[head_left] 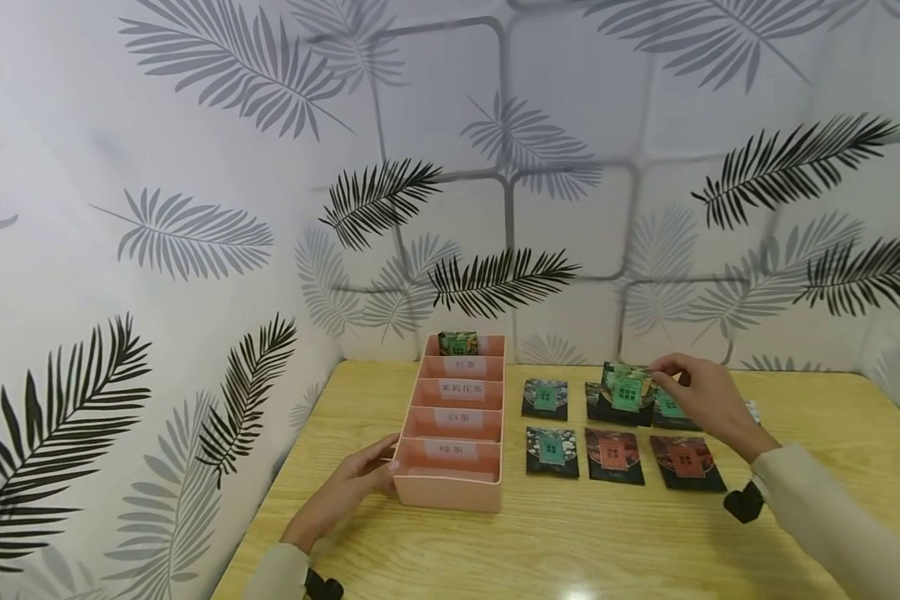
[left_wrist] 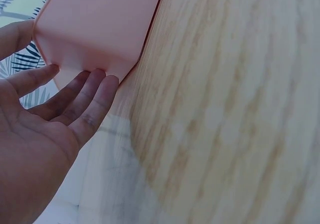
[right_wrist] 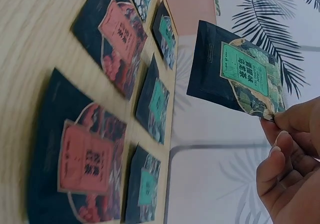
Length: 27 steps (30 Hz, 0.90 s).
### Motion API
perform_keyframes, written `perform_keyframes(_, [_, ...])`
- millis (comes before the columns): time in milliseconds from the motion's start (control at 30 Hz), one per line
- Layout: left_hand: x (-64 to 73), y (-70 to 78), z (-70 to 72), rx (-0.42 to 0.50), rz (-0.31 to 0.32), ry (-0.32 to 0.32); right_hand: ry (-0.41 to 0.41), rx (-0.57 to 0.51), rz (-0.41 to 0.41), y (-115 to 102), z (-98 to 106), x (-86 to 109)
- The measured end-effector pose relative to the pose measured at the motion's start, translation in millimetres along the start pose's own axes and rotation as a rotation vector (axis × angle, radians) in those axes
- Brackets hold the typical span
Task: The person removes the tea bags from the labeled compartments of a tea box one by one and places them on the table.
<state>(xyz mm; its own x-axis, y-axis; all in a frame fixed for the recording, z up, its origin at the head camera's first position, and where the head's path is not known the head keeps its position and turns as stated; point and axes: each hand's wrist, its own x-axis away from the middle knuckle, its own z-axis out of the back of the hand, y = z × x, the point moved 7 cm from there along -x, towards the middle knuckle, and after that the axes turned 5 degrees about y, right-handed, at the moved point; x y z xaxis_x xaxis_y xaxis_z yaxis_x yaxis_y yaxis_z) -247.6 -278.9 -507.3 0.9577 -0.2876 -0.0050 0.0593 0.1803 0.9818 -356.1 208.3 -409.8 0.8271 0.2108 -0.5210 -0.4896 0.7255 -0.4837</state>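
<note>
My right hand [head_left: 708, 400] pinches a dark tea sachet with a green label [right_wrist: 245, 69] by one corner, raised above the table. In the head view it overlaps another sachet in the back row. At the near left corner of a long pink divided box [head_left: 450, 496], my left hand [head_left: 352, 483] rests its fingertips. The left wrist view shows those fingers [left_wrist: 97, 97] lightly bent, tips against the pink wall. A green sachet [head_left: 457, 343] stands in the box's farthest compartment. White labels with Chinese characters mark the dividers; the nearer compartments hold no sachets.
Right of the box, sachets lie in two rows: red-labelled ones [head_left: 613, 456] [head_left: 687, 462] in front beside a green-labelled one [head_left: 552, 452], and green-labelled ones [head_left: 545, 398] behind. The wooden table [head_left: 570, 542] meets a leaf-patterned wall [head_left: 570, 225] at the back and left.
</note>
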Motion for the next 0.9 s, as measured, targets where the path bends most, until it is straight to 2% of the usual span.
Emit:
perform_keyframes(433, [-1.4, -0.8, 0.1, 0.001, 0.013, 0.011, 0.025, 0.060, -0.038, 32, 28, 28.3])
perform_keyframes(633, [-1.3, 0.2, 0.4, -0.007, 0.016, 0.017, -0.015, 0.041, -0.102, 50, 41, 43.9])
perform_keyframes(900, [-1.6, -0.2, -1.1, 0.005, 0.018, 0.010, 0.016, 0.113, -0.133, 74, 55, 62.0])
